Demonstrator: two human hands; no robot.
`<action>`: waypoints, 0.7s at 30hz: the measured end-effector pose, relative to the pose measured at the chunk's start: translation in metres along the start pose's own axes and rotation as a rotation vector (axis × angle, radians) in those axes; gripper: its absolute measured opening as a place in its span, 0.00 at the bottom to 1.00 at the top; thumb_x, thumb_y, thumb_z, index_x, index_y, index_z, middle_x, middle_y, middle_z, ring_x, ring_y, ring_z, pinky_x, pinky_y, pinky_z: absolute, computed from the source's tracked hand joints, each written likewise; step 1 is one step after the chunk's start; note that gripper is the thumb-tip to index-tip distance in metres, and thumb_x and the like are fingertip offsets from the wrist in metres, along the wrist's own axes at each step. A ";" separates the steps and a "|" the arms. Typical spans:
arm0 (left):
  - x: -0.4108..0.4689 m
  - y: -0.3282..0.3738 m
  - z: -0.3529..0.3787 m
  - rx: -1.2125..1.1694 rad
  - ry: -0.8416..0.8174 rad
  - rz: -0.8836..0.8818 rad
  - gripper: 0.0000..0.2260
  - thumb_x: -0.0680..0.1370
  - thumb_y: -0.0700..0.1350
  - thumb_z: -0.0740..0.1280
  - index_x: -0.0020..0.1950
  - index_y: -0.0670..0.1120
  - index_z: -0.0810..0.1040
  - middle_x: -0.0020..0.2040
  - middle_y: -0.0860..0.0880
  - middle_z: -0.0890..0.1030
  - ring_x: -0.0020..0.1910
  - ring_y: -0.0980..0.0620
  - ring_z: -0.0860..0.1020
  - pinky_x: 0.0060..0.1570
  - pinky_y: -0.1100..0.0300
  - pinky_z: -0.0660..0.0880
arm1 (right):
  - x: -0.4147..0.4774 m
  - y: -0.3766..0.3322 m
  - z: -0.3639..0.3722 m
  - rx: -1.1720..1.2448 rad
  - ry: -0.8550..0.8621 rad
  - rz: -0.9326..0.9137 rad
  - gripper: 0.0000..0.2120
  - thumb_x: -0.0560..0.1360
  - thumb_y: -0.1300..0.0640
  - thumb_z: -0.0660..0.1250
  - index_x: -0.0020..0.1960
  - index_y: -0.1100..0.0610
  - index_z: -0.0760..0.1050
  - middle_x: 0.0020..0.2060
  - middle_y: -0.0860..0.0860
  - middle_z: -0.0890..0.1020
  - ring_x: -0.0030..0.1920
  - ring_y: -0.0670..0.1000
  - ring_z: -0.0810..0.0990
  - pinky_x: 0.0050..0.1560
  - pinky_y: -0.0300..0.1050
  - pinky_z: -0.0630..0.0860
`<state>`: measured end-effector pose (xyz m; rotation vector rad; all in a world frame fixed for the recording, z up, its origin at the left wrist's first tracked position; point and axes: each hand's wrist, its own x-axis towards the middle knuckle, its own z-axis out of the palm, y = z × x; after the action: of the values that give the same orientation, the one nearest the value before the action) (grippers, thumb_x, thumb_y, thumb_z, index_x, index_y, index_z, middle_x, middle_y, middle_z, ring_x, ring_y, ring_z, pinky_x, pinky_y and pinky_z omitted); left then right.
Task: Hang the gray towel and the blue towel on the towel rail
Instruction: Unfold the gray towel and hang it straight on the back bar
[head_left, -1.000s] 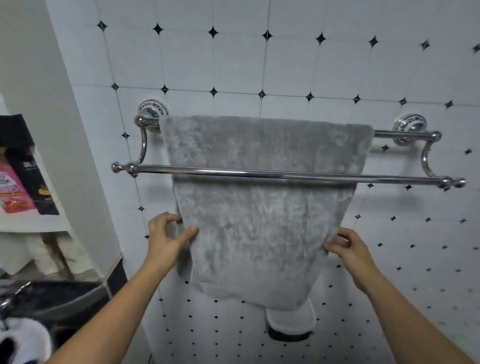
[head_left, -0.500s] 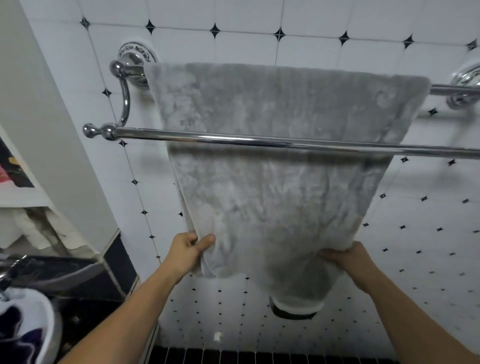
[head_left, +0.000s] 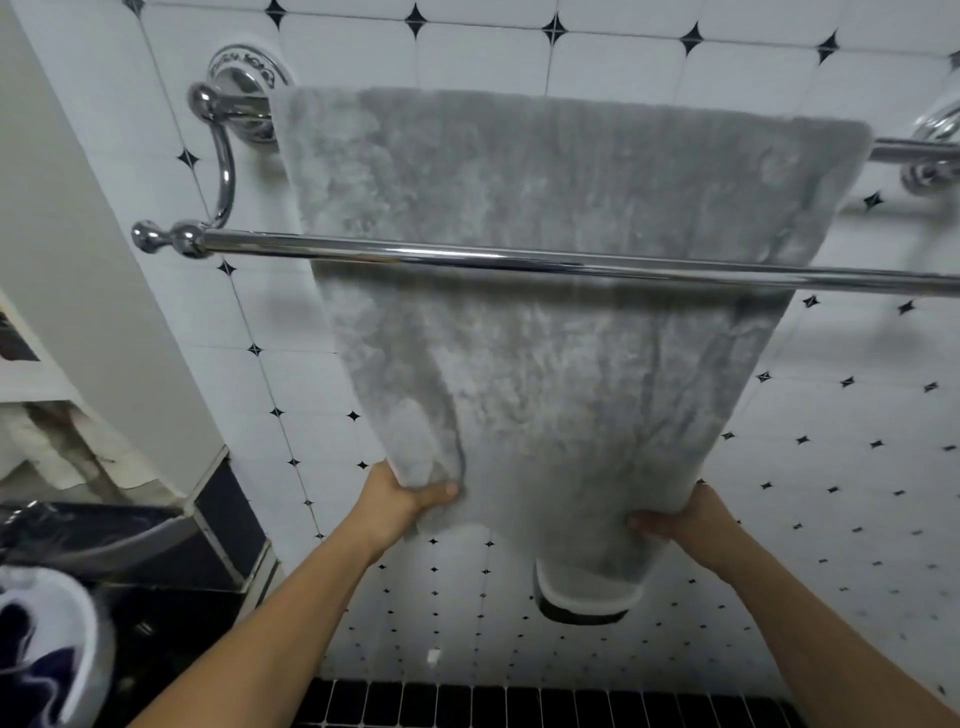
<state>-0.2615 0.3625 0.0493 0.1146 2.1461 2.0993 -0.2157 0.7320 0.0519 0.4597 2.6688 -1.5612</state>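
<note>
Gray towel (head_left: 545, 364): one, plush shaggy pile, rectangular, draped over the rear bar of the towel rail (head_left: 467, 257) (two round polished chrome bars) and hanging behind the front bar. Left hand (head_left: 400, 499) pinches its lower left corner, thumb in front; right hand (head_left: 680, 519) grips its lower right edge.

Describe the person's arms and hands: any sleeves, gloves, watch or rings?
Left forearm and right forearm are bare to the frame's edge, no sleeves. The left hand and right hand are ungloved; neither wrist carries a watch or band. Most fingers are hidden behind the gray towel, so rings cannot be ruled out.
</note>
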 end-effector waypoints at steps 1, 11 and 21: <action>0.003 0.001 0.000 0.013 0.043 -0.005 0.08 0.68 0.40 0.78 0.45 0.46 0.85 0.44 0.48 0.87 0.43 0.50 0.85 0.40 0.57 0.81 | 0.001 -0.001 0.002 -0.032 0.006 0.002 0.12 0.64 0.58 0.81 0.42 0.58 0.80 0.41 0.56 0.84 0.41 0.56 0.82 0.43 0.57 0.82; 0.003 -0.011 -0.053 0.043 0.245 -0.060 0.03 0.70 0.35 0.75 0.41 0.36 0.83 0.35 0.47 0.85 0.28 0.55 0.80 0.27 0.64 0.74 | -0.001 -0.006 0.002 -0.180 0.147 -0.018 0.21 0.66 0.52 0.80 0.45 0.69 0.80 0.40 0.64 0.83 0.41 0.61 0.82 0.41 0.54 0.79; -0.007 -0.017 -0.059 -0.033 0.312 -0.049 0.04 0.74 0.39 0.73 0.40 0.40 0.84 0.38 0.43 0.86 0.36 0.47 0.83 0.40 0.60 0.78 | -0.011 0.008 0.011 0.080 0.222 -0.014 0.19 0.63 0.54 0.81 0.42 0.67 0.80 0.41 0.69 0.81 0.40 0.65 0.82 0.45 0.63 0.81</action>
<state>-0.2633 0.3026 0.0341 -0.2846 2.2477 2.2494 -0.2043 0.7233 0.0410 0.6560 2.7797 -1.7208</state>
